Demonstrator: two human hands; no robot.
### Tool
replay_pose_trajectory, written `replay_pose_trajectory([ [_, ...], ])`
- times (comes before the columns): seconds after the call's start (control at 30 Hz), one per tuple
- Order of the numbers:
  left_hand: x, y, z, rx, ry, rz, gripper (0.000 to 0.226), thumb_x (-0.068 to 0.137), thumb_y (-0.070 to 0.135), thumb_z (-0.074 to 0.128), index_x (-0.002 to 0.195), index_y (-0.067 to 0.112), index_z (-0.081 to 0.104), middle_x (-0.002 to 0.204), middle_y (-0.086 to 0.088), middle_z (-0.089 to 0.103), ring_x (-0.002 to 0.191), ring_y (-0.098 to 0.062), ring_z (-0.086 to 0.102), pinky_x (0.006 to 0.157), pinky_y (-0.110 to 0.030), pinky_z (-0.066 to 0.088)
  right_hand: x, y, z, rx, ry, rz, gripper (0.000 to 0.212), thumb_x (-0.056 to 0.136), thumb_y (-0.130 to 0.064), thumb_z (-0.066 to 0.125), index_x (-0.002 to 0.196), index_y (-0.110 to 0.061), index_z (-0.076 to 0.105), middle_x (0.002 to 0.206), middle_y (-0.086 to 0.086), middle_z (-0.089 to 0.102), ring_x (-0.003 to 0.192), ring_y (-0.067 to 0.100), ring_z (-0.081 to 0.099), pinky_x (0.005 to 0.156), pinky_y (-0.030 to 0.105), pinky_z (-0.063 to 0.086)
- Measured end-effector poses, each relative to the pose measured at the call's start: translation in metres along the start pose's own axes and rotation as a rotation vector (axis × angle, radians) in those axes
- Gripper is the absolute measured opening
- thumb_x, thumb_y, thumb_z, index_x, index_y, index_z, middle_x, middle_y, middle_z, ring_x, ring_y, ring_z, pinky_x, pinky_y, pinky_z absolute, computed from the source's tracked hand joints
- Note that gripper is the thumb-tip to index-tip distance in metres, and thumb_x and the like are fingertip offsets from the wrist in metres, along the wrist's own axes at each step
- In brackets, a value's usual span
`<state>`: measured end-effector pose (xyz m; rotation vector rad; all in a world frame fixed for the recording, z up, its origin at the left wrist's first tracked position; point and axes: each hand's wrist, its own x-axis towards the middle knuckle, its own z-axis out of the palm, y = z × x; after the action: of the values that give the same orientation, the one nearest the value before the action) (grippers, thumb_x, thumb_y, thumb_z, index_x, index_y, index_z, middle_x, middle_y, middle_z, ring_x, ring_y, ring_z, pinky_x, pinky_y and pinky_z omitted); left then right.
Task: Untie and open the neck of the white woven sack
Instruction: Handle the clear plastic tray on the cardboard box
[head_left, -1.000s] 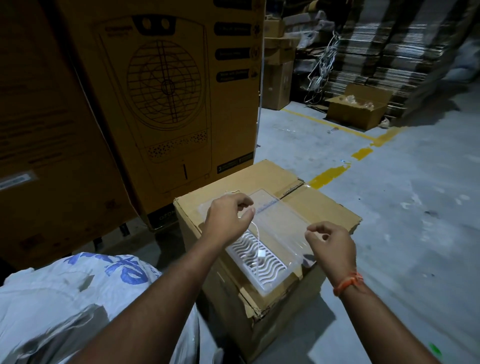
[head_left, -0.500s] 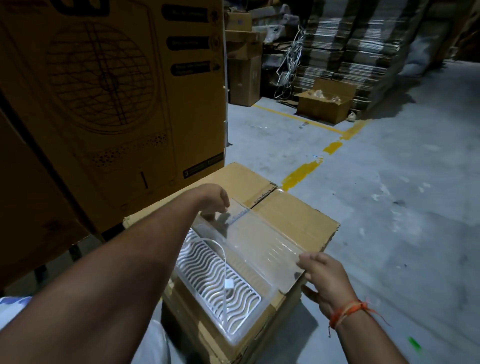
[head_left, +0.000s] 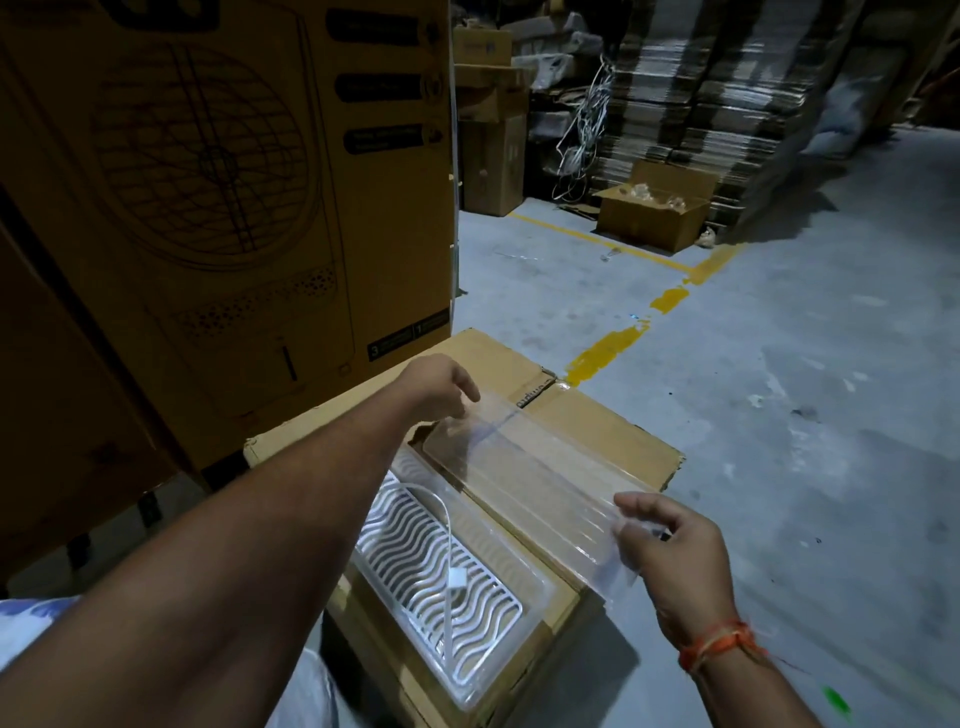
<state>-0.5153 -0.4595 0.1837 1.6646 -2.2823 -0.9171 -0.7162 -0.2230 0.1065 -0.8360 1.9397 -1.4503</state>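
Observation:
Only slivers of the white woven sack (head_left: 26, 621) with blue print show at the bottom left, mostly behind my left forearm; its neck is out of sight. Both hands are away from it, on a clear plastic clamshell pack lying on a low cardboard box (head_left: 613, 431). My left hand (head_left: 441, 384) pinches the far end of the clear lid (head_left: 530, 467). My right hand (head_left: 670, 551) grips the lid's near end. The lid is swung open to the right, baring the tray with a white wavy panel (head_left: 415, 551) and a white cable.
Tall cooler cartons (head_left: 234, 182) stand close on the left. An open carton (head_left: 654, 213) and stacks of flattened cardboard (head_left: 727, 93) line the far wall. Grey concrete floor with yellow line marks (head_left: 608, 351) spreads to the right.
The clear lid has swung open to the right between my hands, uncovering the white panel. My view has shifted right, so the sack has dropped mostly out of sight.

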Motion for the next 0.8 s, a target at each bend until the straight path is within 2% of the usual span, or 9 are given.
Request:
replay_pose_trajectory([
  [0.2,-0.031,-0.005,-0.029,-0.300,0.101,0.045,0.022,0.088,0.004,0.080,0.102,0.021,0.082,0.125,-0.007,0.071,0.116,-0.025,0.067,0.097,-0.049,0.059,-0.007,-0.037,-0.012,0.130,-0.036,-0.104,0.029,0.083,0.005,0.076,0.099,-0.019,0.081,0.105,-0.001,0.077,0.105,0.029,0.069,0.092,0.049,0.060],
  [0.3,-0.053,-0.004,-0.043,-0.366,0.170,0.103,0.026,0.087,0.001,0.080,0.102,0.022,0.082,0.124,-0.011,0.074,0.119,-0.021,0.068,0.104,-0.047,0.057,-0.013,-0.050,-0.018,0.237,-0.073,-0.130,0.029,0.085,0.009,0.074,0.100,-0.015,0.080,0.108,0.008,0.077,0.093,0.025,0.076,0.075,0.033,0.062],
  [0.4,-0.077,-0.007,-0.060,-0.465,0.195,0.116,0.018,0.090,0.003,0.078,0.103,0.014,0.080,0.111,-0.006,0.078,0.113,-0.019,0.070,0.094,-0.037,0.058,-0.026,-0.067,-0.020,0.286,-0.101,-0.229,0.026,0.087,0.012,0.070,0.098,-0.010,0.078,0.107,0.011,0.076,0.076,0.010,0.076,0.064,0.020,0.060],
  [0.47,-0.096,-0.013,-0.071,-0.532,0.236,0.114,0.013,0.092,0.016,0.078,0.097,0.005,0.079,0.099,-0.013,0.079,0.098,-0.022,0.070,0.088,-0.039,0.057,-0.034,-0.076,-0.019,0.274,-0.094,-0.311,0.029,0.087,0.014,0.067,0.090,-0.013,0.078,0.102,0.012,0.077,0.080,0.017,0.077,0.065,0.024,0.060],
  [0.5,-0.104,-0.016,-0.076,-0.597,0.246,0.098,0.026,0.093,0.026,0.077,0.094,0.000,0.077,0.095,-0.016,0.078,0.092,-0.026,0.068,0.086,-0.041,0.055,-0.039,-0.081,-0.018,0.254,-0.083,-0.360,0.034,0.086,0.017,0.065,0.083,-0.015,0.076,0.099,0.010,0.078,0.084,0.022,0.078,0.067,0.029,0.061],
  [0.57,-0.121,-0.018,-0.081,-0.754,0.263,-0.003,0.040,0.095,0.042,0.072,0.095,0.002,0.071,0.092,-0.010,0.078,0.092,-0.028,0.069,0.088,-0.047,0.053,-0.050,-0.089,-0.012,0.182,-0.048,-0.508,0.044,0.080,0.026,0.059,0.070,-0.016,0.069,0.096,0.006,0.079,0.093,0.025,0.077,0.077,0.041,0.062],
  [0.63,-0.137,-0.019,-0.085,-0.891,0.289,-0.132,0.045,0.095,0.052,0.069,0.106,0.008,0.066,0.101,-0.009,0.077,0.100,-0.030,0.073,0.092,-0.051,0.057,-0.064,-0.096,-0.007,0.086,-0.010,-0.702,0.046,0.071,0.033,0.057,0.063,-0.013,0.061,0.094,0.003,0.078,0.098,0.018,0.077,0.083,0.041,0.062],
  [0.73,-0.158,-0.025,-0.093,-1.042,0.343,-0.252,0.049,0.092,0.050,0.073,0.115,0.009,0.058,0.115,-0.015,0.065,0.111,-0.035,0.070,0.087,-0.049,0.063,-0.083,-0.102,-0.002,-0.056,0.029,-0.914,0.044,0.060,0.035,0.060,0.059,-0.009,0.058,0.089,0.002,0.077,0.098,0.011,0.075,0.076,0.038,0.060],
  [0.8,-0.170,-0.033,-0.098,-1.071,0.377,-0.303,0.045,0.094,0.032,0.076,0.126,0.006,0.057,0.126,-0.016,0.056,0.116,-0.035,0.064,0.091,-0.047,0.063,-0.093,-0.100,0.002,-0.120,0.019,-0.993,0.044,0.062,0.032,0.066,0.059,-0.012,0.060,0.090,0.001,0.077,0.096,0.018,0.075,0.071,0.043,0.057],
])
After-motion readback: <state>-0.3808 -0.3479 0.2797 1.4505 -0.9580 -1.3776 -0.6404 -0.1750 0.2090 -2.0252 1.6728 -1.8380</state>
